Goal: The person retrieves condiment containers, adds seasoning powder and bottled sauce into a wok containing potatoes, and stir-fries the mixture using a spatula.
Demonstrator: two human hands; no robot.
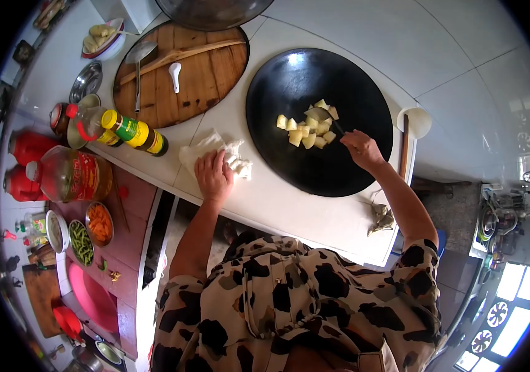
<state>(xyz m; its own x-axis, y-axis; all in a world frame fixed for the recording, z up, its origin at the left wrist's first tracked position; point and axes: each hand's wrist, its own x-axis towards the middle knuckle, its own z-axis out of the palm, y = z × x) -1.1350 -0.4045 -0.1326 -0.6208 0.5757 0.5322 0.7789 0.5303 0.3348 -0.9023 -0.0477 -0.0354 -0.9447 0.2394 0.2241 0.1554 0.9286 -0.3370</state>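
A large black wok [302,167] is set into the white tiled counter. Pale yellow chunks [309,140] lie in its middle, with the bowl of a metal ladle [318,114] among them. My right hand [362,149] is closed around the ladle's handle at the wok's right side. To the left of the wok, my left hand [214,176] rests on a crumpled white cloth [200,152], its fingers lying over the fabric.
A round wooden lid [209,80] holds a skimmer, a stick and a white spoon. Bottles [134,132] stand at the counter's left edge. Lower left are bowls of carrot [100,224] and green pieces [81,242]. A white container [418,123] sits right of the wok.
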